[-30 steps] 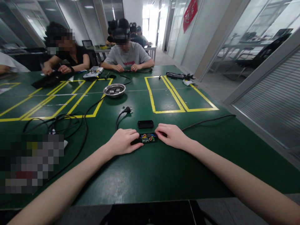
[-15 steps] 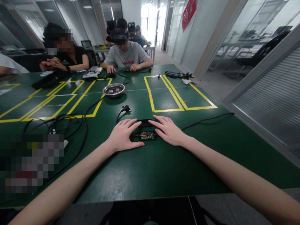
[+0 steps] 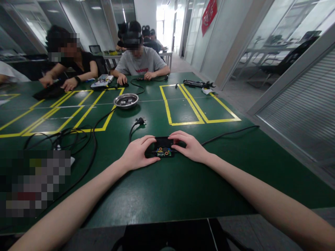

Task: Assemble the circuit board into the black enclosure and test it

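Lighting: bright, even; blown-out glare from corridor end (image 3: 163,21). Soft shadows on worktop (image 3: 183,188). Edges bowed; patches pixelated.

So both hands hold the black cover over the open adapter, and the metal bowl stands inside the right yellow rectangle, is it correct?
Not quite. The head view shows the metal bowl at the right edge of the left yellow markings, not inside the right rectangle. The left hand and right hand do hold the black cover over the open adapter.
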`<state>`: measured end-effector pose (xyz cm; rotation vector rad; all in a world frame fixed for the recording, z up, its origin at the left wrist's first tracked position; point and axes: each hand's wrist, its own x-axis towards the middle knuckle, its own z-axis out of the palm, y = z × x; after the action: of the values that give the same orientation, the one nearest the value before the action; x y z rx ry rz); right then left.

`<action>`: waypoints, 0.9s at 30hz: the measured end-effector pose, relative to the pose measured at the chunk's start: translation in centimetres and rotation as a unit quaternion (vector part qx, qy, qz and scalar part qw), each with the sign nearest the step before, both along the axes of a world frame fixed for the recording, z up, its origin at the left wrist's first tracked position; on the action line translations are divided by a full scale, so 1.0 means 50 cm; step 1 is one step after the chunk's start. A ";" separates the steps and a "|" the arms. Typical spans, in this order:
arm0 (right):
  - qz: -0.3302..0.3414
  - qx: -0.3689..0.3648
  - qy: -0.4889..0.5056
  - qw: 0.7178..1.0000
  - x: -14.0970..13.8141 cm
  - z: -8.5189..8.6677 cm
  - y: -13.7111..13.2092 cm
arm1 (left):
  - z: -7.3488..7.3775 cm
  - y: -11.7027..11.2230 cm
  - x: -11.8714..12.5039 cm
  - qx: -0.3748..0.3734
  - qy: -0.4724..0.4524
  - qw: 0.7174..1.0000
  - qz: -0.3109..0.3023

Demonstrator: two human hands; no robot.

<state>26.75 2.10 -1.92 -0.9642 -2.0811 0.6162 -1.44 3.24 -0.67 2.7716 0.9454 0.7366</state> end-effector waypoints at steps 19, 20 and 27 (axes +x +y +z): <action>-0.063 -0.154 0.128 0.978 -0.025 -0.020 0.003 | -0.010 0.003 0.001 -0.067 -0.022 0.997 0.019; -0.061 -0.157 0.134 0.976 -0.026 -0.020 0.003 | -0.010 0.004 0.001 -0.067 -0.021 0.997 0.019; -0.050 -0.143 0.152 0.977 -0.024 -0.015 -0.003 | -0.010 0.003 -0.002 -0.063 -0.025 0.998 0.007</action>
<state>25.53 1.95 -2.65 -1.0529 -1.6923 0.9648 -1.52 3.42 -1.16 2.6293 0.9674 0.7194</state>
